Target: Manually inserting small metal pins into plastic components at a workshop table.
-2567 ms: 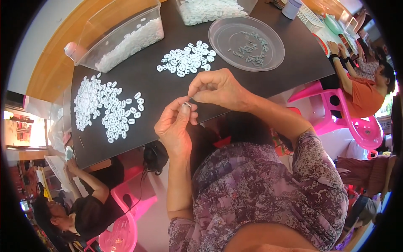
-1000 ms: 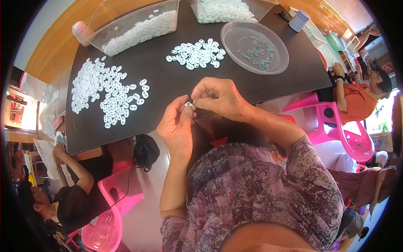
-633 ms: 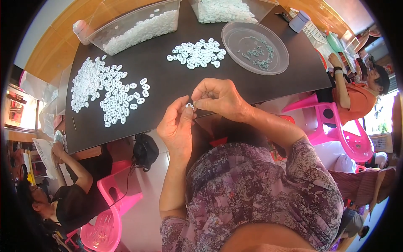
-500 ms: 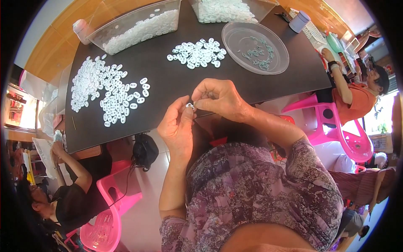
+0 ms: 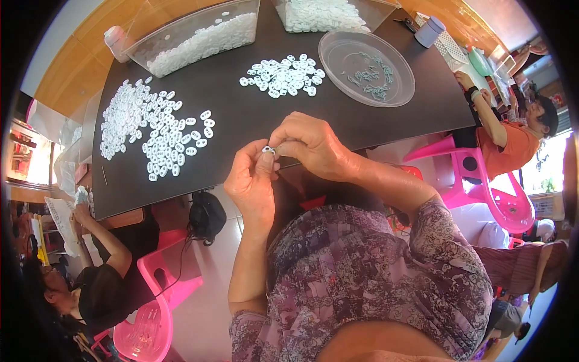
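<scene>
Head: white piece in left hand

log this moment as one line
left hand: pinching white piece | right hand: at same piece | table: white piles, clear tray

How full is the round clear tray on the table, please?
Sparsely filled: small grey-green pieces lie scattered in the round clear tray, with much bare base showing.

Our dark table carries two heaps of white oval pieces; beyond them we see two clear bins, and rightward a shallow round dish and a lilac-grey canister.
</scene>
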Available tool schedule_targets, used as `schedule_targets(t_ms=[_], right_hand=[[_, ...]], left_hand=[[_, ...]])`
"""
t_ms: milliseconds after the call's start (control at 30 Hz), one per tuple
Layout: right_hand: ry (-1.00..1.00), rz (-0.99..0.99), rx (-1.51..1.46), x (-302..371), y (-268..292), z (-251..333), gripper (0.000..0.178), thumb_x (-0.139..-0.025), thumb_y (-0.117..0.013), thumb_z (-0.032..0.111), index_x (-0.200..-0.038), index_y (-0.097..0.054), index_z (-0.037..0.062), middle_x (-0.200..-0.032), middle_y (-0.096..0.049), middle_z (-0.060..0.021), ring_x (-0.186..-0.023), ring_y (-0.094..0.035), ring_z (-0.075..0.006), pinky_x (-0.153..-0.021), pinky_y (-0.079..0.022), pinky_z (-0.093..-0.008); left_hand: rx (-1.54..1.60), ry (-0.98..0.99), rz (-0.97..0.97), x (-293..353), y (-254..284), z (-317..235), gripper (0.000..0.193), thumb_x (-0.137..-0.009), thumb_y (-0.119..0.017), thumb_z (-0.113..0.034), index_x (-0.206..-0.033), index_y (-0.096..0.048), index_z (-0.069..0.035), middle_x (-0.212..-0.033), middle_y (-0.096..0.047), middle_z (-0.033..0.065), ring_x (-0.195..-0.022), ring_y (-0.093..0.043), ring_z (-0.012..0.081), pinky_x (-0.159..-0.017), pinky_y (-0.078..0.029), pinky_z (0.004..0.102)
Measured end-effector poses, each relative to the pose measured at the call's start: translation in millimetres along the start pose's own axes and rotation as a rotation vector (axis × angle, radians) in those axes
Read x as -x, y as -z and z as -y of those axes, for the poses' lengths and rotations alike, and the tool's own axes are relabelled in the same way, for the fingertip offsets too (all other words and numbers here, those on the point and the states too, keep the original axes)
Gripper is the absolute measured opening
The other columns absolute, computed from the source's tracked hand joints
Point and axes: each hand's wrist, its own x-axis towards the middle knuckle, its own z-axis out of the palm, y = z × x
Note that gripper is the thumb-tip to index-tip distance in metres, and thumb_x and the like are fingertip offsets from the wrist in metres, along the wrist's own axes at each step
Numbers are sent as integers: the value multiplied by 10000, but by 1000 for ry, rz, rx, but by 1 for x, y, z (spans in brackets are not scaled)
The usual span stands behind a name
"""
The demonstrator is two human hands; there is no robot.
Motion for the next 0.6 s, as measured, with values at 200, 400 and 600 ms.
schedule_targets(t_ms=[200,400,600], right_hand=[[131,-26,135,2,-4,-5,41,-781,-568,16,-822,-567,19,-750,-538,-90,-743,-511,-247,-658,-420,-338],[85,-4,118,4,-7,-8,30,-795,-523,15,-821,-530,28,-743,-529,-90,-720,-497,-261,-650,-411,-360],[86,-35,147,8,-16,-14,27,-809,-492,29,-812,-518,28,-739,-521,-97,-720,-493,-275,-650,-409,-372]], left_hand=[[-73,-3,11,0,0,-1,101,-873,-565,-21,-957,-600,21,-763,-585,9,-649,-532,56,-542,-428,183],[-248,-110,-1,2,-2,3,84,-844,-577,21,-923,-606,14,-766,-604,32,-656,-547,78,-558,-453,223],[-456,-256,-36,5,-2,15,111,-824,-578,59,-922,-608,18,-778,-616,56,-661,-557,97,-592,-476,246]])
